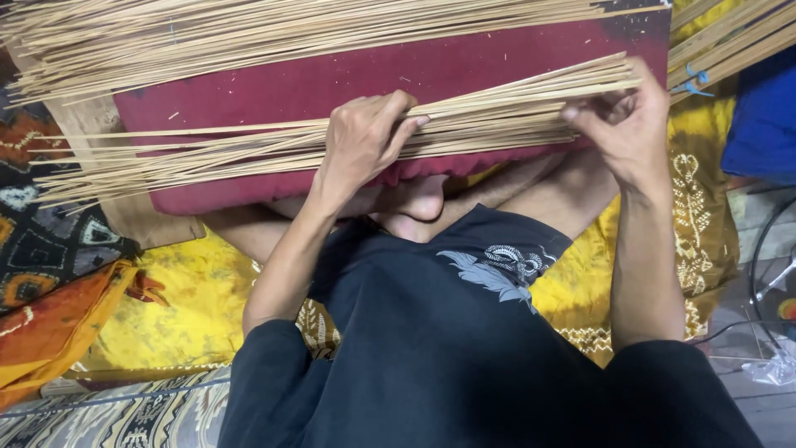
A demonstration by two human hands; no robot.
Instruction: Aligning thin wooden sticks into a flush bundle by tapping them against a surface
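Note:
A long bundle of thin pale bamboo sticks (207, 149) lies across a dark red cushion (332, 83) on my lap. My left hand (365, 137) wraps over the middle of the bundle and grips it. My right hand (626, 124) pinches the sticks' right ends, fingers closed around them. The bundle fans out loosely toward the left.
A second, larger heap of sticks (249, 33) lies across the cushion's far side. More sticks tied with blue bands (721, 46) are at top right. Yellow patterned cloth (191, 290) covers the floor, orange cloth (58, 323) at left, a blue object (763, 116) at right.

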